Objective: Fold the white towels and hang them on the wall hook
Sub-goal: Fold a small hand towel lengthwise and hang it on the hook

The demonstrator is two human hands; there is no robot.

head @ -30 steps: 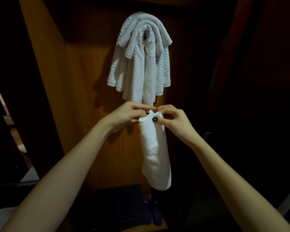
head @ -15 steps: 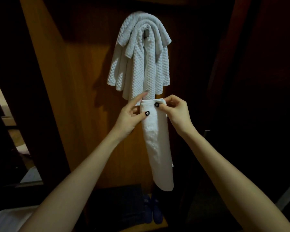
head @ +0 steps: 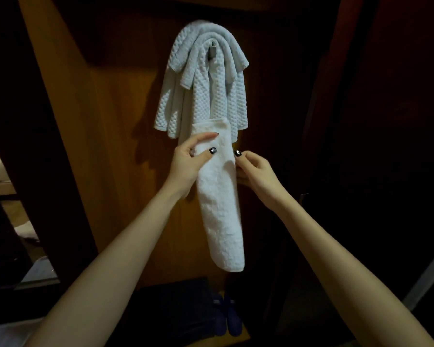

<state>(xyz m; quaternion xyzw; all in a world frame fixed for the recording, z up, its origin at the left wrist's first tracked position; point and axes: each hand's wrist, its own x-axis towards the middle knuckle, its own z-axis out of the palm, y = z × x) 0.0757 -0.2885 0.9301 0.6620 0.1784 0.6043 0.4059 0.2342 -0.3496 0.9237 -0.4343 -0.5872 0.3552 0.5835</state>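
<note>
**Folded towel raised toward an already loaded hook**

The wooden wall panel [head: 105,151] rises behind both grips and carries everything at stake here. High above the grips, a bundle of hung towels [head: 203,96] drapes in layered arcs, its tails ending just above the left grip. Those towels appear to be finished work, so the task looks well along.

The folded towel [head: 219,206] is a long narrow strip that hangs between the two grips. Its top edge sits just above them and overlaps the lowest tails of the hung bundle. Its free end dangles far below them. It is held upright, probably so gravity keeps the fold straight and its length stays clear of the floor.

The left grip [head: 186,164] is closed on the strip near its top, with the thumb across the front and a finger along the upper part. The right grip [head: 257,175] pinches the opposite edge at the same height, likely to stop the fold from opening.

Far beneath the grips, a pair of dark slippers [head: 227,319] rests on the floor.

The metal hook [head: 213,50] shows only as a small tab inside the arcs, well above the grips. It looks crowded, so draping the strip over it may need a careful lift.
</note>
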